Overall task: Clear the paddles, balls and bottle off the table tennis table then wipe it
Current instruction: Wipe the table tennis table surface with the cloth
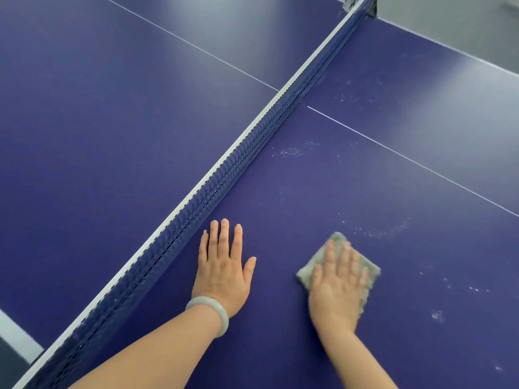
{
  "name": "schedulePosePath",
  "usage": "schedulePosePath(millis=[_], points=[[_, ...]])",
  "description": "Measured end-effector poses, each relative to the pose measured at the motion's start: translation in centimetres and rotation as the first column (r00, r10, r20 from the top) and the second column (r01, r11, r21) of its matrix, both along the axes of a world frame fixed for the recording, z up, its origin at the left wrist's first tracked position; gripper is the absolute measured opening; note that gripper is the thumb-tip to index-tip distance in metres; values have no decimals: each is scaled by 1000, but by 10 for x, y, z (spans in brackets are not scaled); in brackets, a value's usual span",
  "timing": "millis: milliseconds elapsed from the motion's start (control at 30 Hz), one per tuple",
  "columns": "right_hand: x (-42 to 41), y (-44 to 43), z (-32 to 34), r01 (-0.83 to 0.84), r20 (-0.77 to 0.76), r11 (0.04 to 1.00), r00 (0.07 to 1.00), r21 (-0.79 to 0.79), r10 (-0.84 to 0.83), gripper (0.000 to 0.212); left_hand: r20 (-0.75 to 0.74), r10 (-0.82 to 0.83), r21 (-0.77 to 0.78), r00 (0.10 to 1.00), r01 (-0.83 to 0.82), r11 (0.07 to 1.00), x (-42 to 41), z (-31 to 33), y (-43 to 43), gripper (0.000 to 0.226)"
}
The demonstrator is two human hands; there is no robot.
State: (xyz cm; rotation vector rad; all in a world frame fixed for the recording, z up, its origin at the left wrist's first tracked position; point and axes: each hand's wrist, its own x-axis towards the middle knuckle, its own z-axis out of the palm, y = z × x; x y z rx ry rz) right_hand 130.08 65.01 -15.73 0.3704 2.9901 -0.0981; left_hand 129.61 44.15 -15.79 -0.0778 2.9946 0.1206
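A dark blue table tennis table [323, 192] fills the view. My right hand [337, 287] lies flat with straight fingers on a grey-green cloth [370, 272], pressing it to the surface right of the net; the hand is blurred. My left hand [223, 265] rests palm down with spread fingers on the table beside the net, a pale bangle on its wrist. White dust specks [292, 151] dot the right half. No paddles, balls or bottle are in view.
The blue net [224, 175] with a white top band runs diagonally from bottom left to top right. Its clamp post [356, 2] stands at the far edge. A white centre line [407, 157] crosses the table. Grey floor [463, 26] lies beyond the far right edge.
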Motion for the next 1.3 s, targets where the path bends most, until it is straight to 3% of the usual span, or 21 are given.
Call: schedulePosePath(millis=[100, 200, 267, 333, 400, 467, 533, 600, 700, 800, 867, 967, 1033, 1300], points=[[-20, -32, -1, -441, -54, 893, 897, -91, 438, 58, -1, -5, -5, 1000, 5, 1000, 0, 2, 1, 73], [-71, -23, 1, -606, -40, 786, 794, -122, 607, 56, -7, 9, 2, 1000, -9, 1000, 0, 1, 1, 72], [-103, 4, -1, -491, -10, 868, 871, -72, 492, 57, -4, 5, 0, 1000, -5, 1000, 0, 0, 0, 72], [-115, 39, 1, -161, 10, 985, 987, -55, 162, 58, -10, 4, 3, 1000, -4, 1000, 0, -2, 0, 72], [-102, 59, 5, 143, 33, 986, 990, -90, -141, 57, 2, 10, 12, 1000, -10, 1000, 0, -2, 0, 72], [-76, 47, 4, 192, 14, 979, 981, -65, -192, 57, 13, 10, 10, 1000, -10, 1000, 0, -2, 0, 72], [-54, 17, 1, 49, -16, 998, 999, -41, -50, 57, 14, 11, 14, 1000, -11, 1000, 0, 0, 1, 72], [-53, -17, 1, -210, -27, 976, 978, -51, 209, 56, 14, 8, 24, 1000, -8, 1000, -1, 3, 2, 71], [-86, -58, 4, -556, -52, 821, 831, -133, 554, 54, 15, -1, 16, 1000, 1, 1000, -1, 5, 2, 72], [-131, -72, 5, -688, -21, 709, 720, -153, 694, 53, 24, 17, 27, 1000, -17, 999, -1, 6, 2, 71], [-157, -57, 4, -640, 2, 757, 764, -136, 646, 54, 28, 19, 32, 999, -20, 999, -1, 5, 1, 72], [-161, -5, 3, -273, 12, 959, 961, -77, 275, 56, 27, 17, 55, 1000, -18, 998, -1, 7, 0, 71], [-140, 21, 3, -70, 9, 993, 997, -99, 71, 56, 24, 17, 70, 1000, -19, 997, 0, 8, -1, 71], [-122, 29, 2, -72, 38, 994, 996, -79, 75, 57, -25, -54, 169, 998, 57, 984, -15, 11, 0, 66]])
